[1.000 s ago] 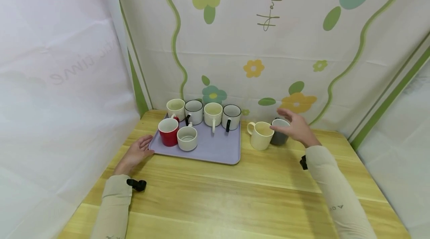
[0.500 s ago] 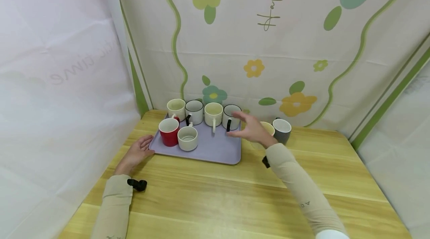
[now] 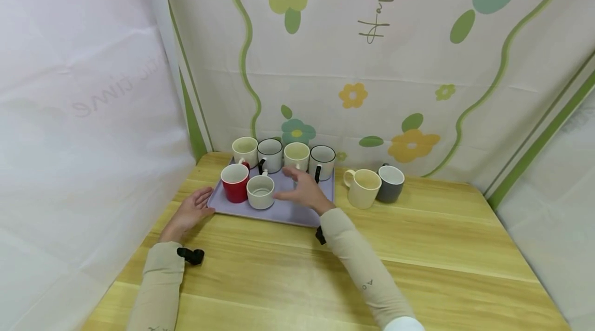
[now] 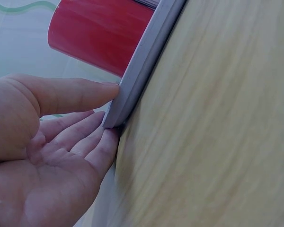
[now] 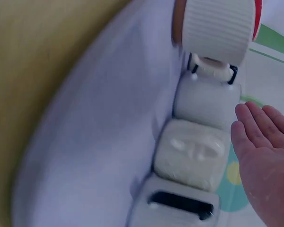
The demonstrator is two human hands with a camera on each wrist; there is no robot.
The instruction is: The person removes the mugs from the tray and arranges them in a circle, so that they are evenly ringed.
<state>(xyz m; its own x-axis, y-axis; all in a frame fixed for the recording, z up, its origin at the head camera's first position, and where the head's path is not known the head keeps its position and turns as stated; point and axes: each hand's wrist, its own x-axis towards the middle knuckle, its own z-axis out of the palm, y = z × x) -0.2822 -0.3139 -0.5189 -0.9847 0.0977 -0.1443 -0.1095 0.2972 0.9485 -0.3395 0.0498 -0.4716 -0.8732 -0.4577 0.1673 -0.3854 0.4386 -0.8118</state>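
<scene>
Above the purple tray (image 3: 284, 212), my right hand (image 3: 304, 190), thumb and fingers apart, has shifted from the cream mug (image 3: 362, 195) toward the small white mug (image 3: 260, 199) standing on it; contact unconfirmed. Work apparently centres there. My left hand (image 3: 188, 214), fingers extended, touches the tray's corner.

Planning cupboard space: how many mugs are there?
8. On the tray: two cream mugs, two black-rimmed mugs at back; red mug, short mug in front. Right of it: yellow mug, grey mug.

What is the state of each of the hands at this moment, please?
Left hand: open, touching the edge of the tray.
Right hand: open, holding nothing, near the low white cup.
</scene>
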